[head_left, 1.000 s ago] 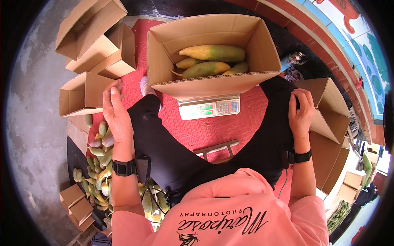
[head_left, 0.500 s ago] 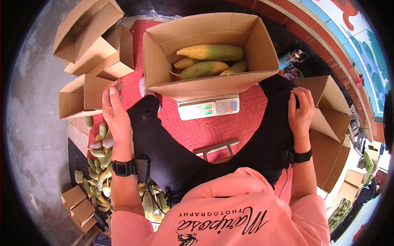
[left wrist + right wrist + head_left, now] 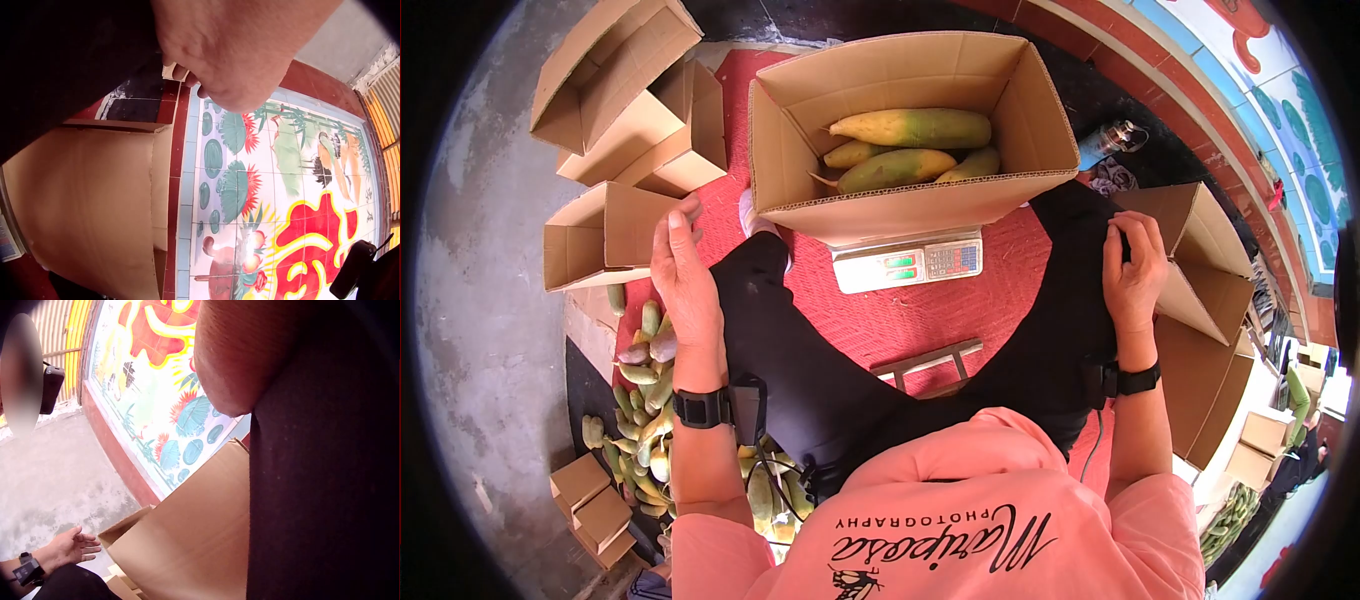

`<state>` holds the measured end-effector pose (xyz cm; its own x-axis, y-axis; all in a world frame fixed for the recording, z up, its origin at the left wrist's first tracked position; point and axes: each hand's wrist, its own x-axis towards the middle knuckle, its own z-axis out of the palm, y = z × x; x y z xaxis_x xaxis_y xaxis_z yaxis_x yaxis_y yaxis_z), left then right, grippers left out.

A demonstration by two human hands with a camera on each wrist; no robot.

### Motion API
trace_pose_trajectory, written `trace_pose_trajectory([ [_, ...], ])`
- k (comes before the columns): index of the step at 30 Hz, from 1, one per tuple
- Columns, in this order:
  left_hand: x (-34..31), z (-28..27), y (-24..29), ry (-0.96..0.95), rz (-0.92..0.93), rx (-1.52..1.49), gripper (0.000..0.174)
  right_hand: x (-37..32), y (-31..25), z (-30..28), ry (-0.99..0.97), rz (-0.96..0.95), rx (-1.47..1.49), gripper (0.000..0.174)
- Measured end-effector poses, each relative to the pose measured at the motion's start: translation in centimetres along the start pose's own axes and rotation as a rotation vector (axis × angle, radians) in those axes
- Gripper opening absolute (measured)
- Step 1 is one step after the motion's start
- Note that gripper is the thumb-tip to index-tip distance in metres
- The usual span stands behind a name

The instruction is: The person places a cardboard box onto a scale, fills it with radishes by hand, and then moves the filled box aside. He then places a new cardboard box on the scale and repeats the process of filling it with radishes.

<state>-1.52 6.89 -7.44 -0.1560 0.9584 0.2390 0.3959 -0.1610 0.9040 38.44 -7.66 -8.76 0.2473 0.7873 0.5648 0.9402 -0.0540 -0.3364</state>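
The left hand [image 3: 687, 275] is beside the left knee, fingers extended and nothing in its grasp. On the right knee rests the right hand [image 3: 1135, 275], its fingers loosely bent and holding nothing. Between the legs, an open cardboard box [image 3: 910, 210] sits on a digital scale [image 3: 908, 262] whose display is lit green. Inside the box lie several long yellow-green fruits [image 3: 912, 128] with tapered tips. In the right wrist view, the left hand [image 3: 74, 545] shows with its fingers spread out.
More open boxes stand at the left [image 3: 615, 75] and beside the right leg [image 3: 1210, 300]. Several similar fruits [image 3: 640, 430] lie heaped by the left leg. A bottle [image 3: 1110, 145] stands past the right knee. Red matting [image 3: 880, 330] covers the floor; a tiled wall [image 3: 1290, 130] rises at right.
The head view has shifted slightly, so the box appears a little further left than one second ago. Both hands keep their places at the knees.
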Motion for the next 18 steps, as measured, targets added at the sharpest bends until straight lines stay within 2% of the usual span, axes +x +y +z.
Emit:
trace_pose_trajectory([
  [18, -0.12, -0.1, 0.18, -0.018, -0.014, -0.024, 0.044, -0.02, -0.05, 0.02, -0.008, -0.004, -0.002, 0.007],
])
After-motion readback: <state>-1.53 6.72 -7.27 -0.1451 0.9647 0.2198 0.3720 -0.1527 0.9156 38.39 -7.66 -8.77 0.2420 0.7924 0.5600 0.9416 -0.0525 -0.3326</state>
